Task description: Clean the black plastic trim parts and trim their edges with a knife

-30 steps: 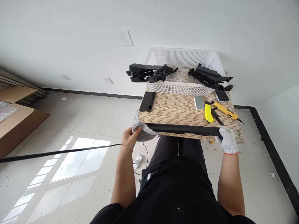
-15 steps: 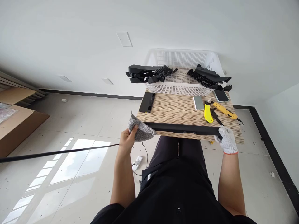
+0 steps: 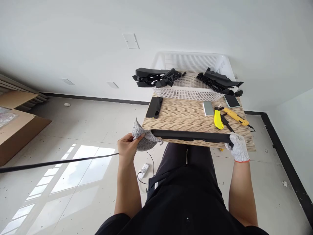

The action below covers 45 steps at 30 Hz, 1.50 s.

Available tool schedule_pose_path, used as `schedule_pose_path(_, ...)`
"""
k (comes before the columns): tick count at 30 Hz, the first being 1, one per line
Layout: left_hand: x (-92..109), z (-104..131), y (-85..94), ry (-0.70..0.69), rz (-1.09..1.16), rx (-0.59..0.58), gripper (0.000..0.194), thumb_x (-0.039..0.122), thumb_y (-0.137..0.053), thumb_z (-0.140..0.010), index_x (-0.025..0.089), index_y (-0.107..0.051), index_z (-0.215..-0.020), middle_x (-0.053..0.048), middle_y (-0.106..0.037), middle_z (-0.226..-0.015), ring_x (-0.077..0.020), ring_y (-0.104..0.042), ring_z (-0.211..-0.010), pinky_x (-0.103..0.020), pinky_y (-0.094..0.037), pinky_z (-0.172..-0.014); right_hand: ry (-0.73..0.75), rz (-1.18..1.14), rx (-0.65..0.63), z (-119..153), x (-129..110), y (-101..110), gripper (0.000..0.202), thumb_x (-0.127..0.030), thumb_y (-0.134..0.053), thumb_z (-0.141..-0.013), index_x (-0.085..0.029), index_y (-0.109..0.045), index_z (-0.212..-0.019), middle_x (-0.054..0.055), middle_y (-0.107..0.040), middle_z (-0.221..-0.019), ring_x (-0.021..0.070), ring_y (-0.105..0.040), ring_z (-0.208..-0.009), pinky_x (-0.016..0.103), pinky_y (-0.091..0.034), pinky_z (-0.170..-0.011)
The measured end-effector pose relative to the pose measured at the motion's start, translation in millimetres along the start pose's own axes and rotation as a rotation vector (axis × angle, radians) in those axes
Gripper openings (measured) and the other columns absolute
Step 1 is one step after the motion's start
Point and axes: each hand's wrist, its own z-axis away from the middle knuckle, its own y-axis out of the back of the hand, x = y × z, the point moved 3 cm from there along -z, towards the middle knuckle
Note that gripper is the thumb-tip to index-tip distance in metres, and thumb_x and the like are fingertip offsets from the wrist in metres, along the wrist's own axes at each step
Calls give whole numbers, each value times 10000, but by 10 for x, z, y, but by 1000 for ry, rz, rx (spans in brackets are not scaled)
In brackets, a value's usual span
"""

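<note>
A long black strip (image 3: 188, 135) lies across the near edge of the wood-patterned table (image 3: 181, 112). My left hand (image 3: 128, 146), bare, pinches a grey cloth (image 3: 146, 141) at the strip's left end; the cloth covers that end. At the other end, my right hand (image 3: 237, 147), in a white knitted glove with an orange cuff edge, is closed on the strip. Just beyond it lie a yellow cutter (image 3: 218, 119), a black tool (image 3: 227, 122) and a yellow-handled corded tool (image 3: 236, 116).
Behind is a white basket (image 3: 188, 94) with black plastic parts (image 3: 218, 80) on both sides. A black phone (image 3: 154, 107), a grey-green box (image 3: 208, 108) and another phone (image 3: 231, 101) lie on the table. A power strip (image 3: 144, 170) is on the floor.
My left hand has shifted left, pulling at the cloth, which now sits slightly further left and lower. My right hand has hardly moved and still holds the strip.
</note>
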Motion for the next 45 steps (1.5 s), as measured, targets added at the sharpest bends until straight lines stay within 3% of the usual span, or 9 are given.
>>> schedule_pose_path(5,10,28,-17,-3,0,22,374,354,-891,-505,161,-699,-762,-22,-726,-788,-168,-656,-738,-285,-530,-684,3,13,13,14,-32,-15,252,-362,-584,-793,-237,-521,-584,-23,-479,-397,120,-377,-311,255,-263,-313)
schedule_pose_path(13,7,-34,16,-72,33,-64,422,460,-813,-649,168,-663,-913,-20,-684,-796,-158,-628,-753,-257,-484,-686,-13,-46,43,49,-115,-59,246,-403,-618,-749,-232,-533,-594,-28,-485,-379,113,-379,-295,229,-271,-298)
schedule_pose_path(17,26,-28,33,-74,39,-92,431,409,-848,-600,178,-646,-902,-11,-680,-777,-146,-619,-726,-248,-489,-686,-4,-51,39,48,-110,-59,252,-437,-628,-756,-228,-564,-629,-34,-484,-375,112,-382,-293,223,-272,-304)
schedule_pose_path(21,26,-6,-5,-26,-16,-140,472,364,-872,-527,168,-675,-908,-36,-714,-787,-195,-659,-771,-273,-503,-685,8,-35,23,47,-103,-49,263,-385,-603,-786,-224,-537,-589,-29,-477,-379,105,-378,-298,225,-265,-316)
schedule_pose_path(26,37,14,-16,-4,-63,-117,398,377,-862,-503,146,-705,-787,-38,-704,-718,-193,-634,-711,-278,-489,-627,17,-1,-8,39,-82,-35,311,-372,-598,-803,-216,-515,-548,-24,-478,-391,104,-397,-321,227,-281,-338)
schedule_pose_path(31,58,38,-38,49,-167,-123,404,361,-855,-506,138,-728,-819,-36,-709,-736,-182,-618,-695,-261,-466,-574,-6,26,3,43,-87,-50,307,-353,-594,-792,-208,-507,-536,-24,-487,-385,91,-376,-296,216,-255,-327)
schedule_pose_path(34,30,31,-36,45,-206,-101,366,393,-836,-541,137,-714,-772,-17,-661,-672,-148,-562,-639,-240,-420,-538,-21,17,16,41,-83,-61,296,-348,-610,-767,-215,-489,-532,-26,-479,-379,92,-377,-294,217,-255,-322)
schedule_pose_path(40,-14,-1,57,5,-337,-45,394,494,-790,-604,147,-605,-571,39,-410,-489,-89,-346,-518,-229,-232,-461,-40,-19,42,45,-113,-89,269,-408,-639,-717,-233,-491,-578,-30,-461,-365,112,-381,-281,237,-262,-311)
schedule_pose_path(45,56,20,76,11,-353,-65,412,518,-780,-599,146,-607,-573,32,-410,-504,-97,-344,-537,-236,-240,-471,-51,-32,97,86,-195,-119,220,-397,-647,-675,-220,-532,-613,-44,-443,-378,107,-382,-286,230,-262,-311)
